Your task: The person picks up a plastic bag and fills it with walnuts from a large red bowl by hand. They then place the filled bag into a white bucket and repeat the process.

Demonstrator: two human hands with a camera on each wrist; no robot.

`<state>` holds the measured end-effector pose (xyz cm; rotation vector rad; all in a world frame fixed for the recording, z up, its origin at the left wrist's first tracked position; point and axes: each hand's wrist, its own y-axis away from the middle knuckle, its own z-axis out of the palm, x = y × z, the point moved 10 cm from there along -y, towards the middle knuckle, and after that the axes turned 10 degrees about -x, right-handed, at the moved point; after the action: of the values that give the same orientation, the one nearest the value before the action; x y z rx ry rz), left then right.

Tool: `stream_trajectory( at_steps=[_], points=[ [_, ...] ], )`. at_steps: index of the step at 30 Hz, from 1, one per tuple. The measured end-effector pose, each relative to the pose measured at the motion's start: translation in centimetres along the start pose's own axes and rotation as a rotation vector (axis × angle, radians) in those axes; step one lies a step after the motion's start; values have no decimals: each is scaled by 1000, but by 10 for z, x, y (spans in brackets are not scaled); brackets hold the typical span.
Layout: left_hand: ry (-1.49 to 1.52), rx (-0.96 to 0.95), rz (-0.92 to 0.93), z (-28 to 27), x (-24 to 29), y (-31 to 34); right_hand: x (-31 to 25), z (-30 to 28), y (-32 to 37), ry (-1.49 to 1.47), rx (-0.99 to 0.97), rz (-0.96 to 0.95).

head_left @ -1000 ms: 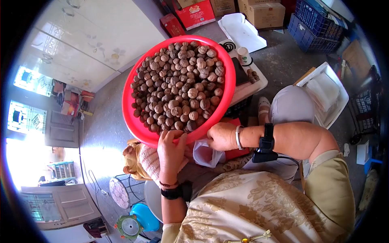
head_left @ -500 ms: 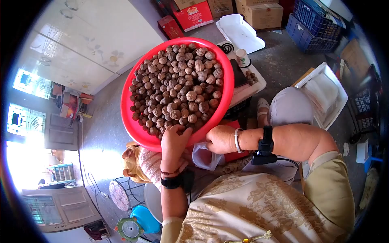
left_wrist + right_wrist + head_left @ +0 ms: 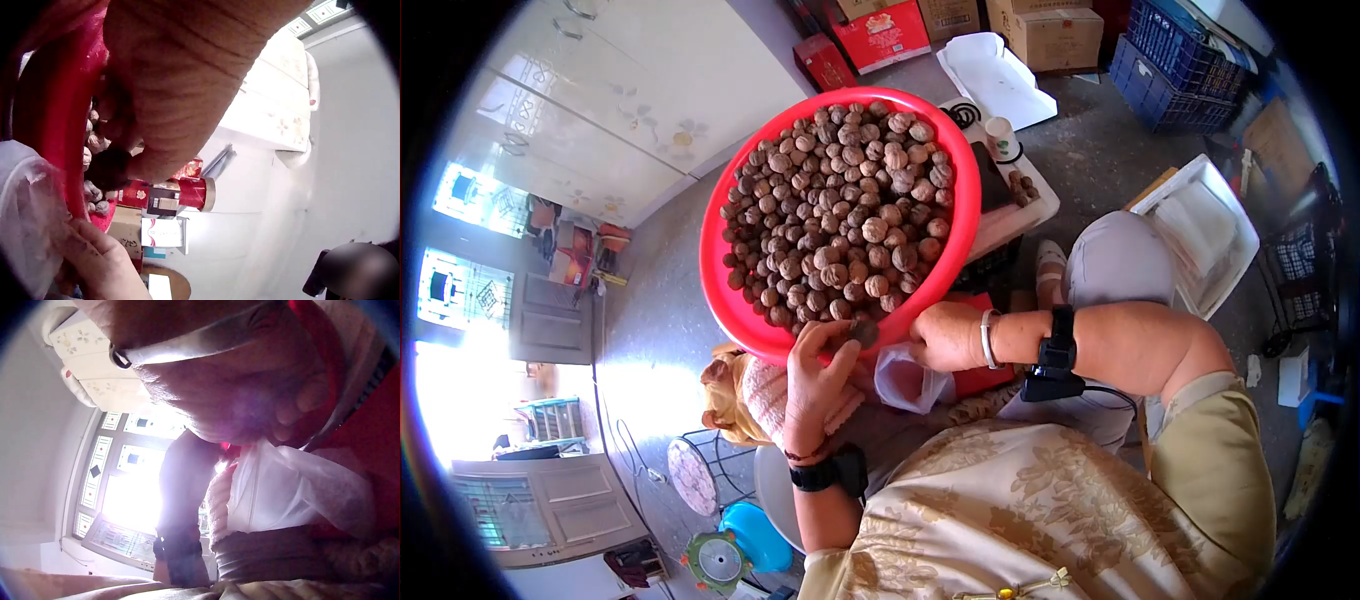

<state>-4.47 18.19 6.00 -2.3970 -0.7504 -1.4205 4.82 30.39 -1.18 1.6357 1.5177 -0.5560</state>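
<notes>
A large red basin (image 3: 712, 265) holds a heap of brown walnuts (image 3: 830, 220). Over its near rim, my left hand (image 3: 812, 378) pinches one dark walnut (image 3: 862, 333) between thumb and fingers; in the left wrist view this walnut (image 3: 109, 167) is in shadow under the hand. At the rim's near right side, my right hand (image 3: 952, 336) grips the upper edge of a thin white plastic bag (image 3: 908, 380). The bag (image 3: 275, 487) hangs below the fingers, its mouth beside the basin. My right fingertips are partly hidden in the head view.
Behind the basin, a white stand (image 3: 1030, 205) bears a paper cup (image 3: 1001, 138) and a few walnuts. A dog (image 3: 735, 400) in a pink knitted cover is close at the left. A white foam box (image 3: 1245, 225) and blue crates (image 3: 1170, 75) lie to the right.
My left hand has drawn back from the walnuts at the near edge and now holds one over the rim, nearer the bag. My right hand has stayed at the bag.
</notes>
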Motion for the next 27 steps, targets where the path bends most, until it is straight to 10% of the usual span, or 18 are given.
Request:
stream_trajectory(
  at_steps=[12, 18, 27],
  points=[
    [-166, -234, 28, 29, 31, 20, -12, -8, 11, 83, -99, 69],
    [-339, 164, 9, -10, 16, 4, 0, 0, 6, 56, -70, 87],
    [-681, 196, -123, -10, -33, -37, 7, 5, 2, 43, -8, 64]
  ],
)
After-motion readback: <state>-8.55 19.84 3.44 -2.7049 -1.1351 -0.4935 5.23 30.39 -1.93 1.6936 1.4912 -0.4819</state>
